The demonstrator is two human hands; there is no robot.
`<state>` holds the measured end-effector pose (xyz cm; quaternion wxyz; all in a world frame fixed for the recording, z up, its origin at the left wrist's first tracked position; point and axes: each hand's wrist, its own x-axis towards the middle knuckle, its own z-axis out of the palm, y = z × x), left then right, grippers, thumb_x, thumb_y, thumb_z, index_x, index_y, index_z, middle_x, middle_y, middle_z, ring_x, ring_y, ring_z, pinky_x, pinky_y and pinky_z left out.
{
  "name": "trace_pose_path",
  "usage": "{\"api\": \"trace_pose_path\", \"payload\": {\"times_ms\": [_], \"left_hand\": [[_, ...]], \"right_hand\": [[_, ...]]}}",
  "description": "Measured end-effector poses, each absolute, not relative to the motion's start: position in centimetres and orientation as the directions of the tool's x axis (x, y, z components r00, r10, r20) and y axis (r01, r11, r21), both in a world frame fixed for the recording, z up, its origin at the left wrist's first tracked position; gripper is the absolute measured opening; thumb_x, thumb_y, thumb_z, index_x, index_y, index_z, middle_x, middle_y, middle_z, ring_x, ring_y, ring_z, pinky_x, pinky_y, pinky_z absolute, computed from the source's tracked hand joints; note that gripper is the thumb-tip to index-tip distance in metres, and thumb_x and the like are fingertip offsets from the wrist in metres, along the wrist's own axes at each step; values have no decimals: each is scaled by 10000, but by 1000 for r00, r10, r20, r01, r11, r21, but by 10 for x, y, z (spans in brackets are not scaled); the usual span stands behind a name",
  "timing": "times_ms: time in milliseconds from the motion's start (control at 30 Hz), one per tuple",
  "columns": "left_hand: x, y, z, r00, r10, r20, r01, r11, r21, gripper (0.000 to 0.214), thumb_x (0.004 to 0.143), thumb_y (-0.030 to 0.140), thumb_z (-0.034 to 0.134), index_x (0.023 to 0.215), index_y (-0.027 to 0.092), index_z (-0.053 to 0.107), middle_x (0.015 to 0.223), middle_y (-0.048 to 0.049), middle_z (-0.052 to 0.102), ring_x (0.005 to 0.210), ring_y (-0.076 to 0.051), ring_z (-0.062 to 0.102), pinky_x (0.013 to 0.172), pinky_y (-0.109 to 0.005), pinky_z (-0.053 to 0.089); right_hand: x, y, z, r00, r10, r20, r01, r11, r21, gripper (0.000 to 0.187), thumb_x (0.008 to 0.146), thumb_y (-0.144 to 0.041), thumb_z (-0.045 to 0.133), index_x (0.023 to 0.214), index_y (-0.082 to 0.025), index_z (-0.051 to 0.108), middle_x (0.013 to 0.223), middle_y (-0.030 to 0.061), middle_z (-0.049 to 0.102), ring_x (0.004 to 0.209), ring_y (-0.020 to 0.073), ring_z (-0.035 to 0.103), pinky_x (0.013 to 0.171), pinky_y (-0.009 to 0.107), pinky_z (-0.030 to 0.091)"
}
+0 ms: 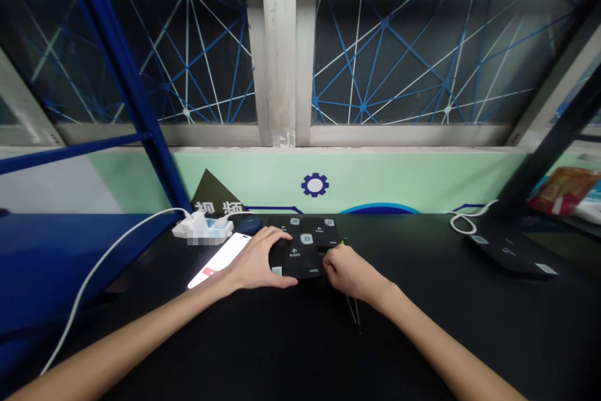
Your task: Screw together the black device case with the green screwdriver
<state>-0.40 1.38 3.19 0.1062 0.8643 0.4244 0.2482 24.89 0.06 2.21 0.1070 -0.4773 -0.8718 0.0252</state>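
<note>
A flat black box with white stickers and small print lies on the black table. My left hand grips it from the left, thumb along the near edge and fingers over the far side. Close to its right edge, my right hand is closed around a thin object with two slender prongs pointing toward me; a green bit shows above the fist. Its kind is unclear, as the fingers cover most of it. Similar black boxes sit just behind the gripped one.
A lit phone lies left of my left hand. Behind it are a white power strip with plugs and a dark blue round object. Another black device and a white cable are at the right. Windows rise behind the table.
</note>
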Motion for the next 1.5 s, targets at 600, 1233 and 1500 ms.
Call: {"api": "trace_pose_path", "payload": {"times_ms": [600, 1233, 1500], "left_hand": [[-11, 1, 3, 603, 764, 229, 570, -613, 546, 898, 647, 654, 793, 1403, 304, 459, 1351, -88, 513, 1215, -321, 529, 1024, -465, 461], [-13, -5, 6, 565, 766, 307, 586, -634, 504, 970, 655, 628, 812, 1454, 306, 367, 1435, -85, 447, 1281, -327, 489, 1078, -467, 437], [-15, -7, 1, 578, 673, 462, 578, -737, 350, 922, 812, 541, 743, 1534, 379, 192, 1498, -68, 390, 1364, -321, 418, 1124, -500, 401]], "right_hand": [[266, 11, 17, -595, 744, 304, 724, 661, -198, 229, 789, -33, 452, 692, -190, 587, 726, 7, 595, 629, 137, 530, 633, 246, 344], [273, 5, 16, -464, 738, 489, 655, 658, -372, 249, 972, -231, 457, 1131, -205, 647, 998, 67, 675, 710, 152, 610, 685, 264, 467], [268, 1, 10, -450, 763, 464, 573, 645, -505, 447, 940, -409, 604, 1342, -222, 548, 733, -17, 630, 536, 111, 502, 626, 238, 472]]}}
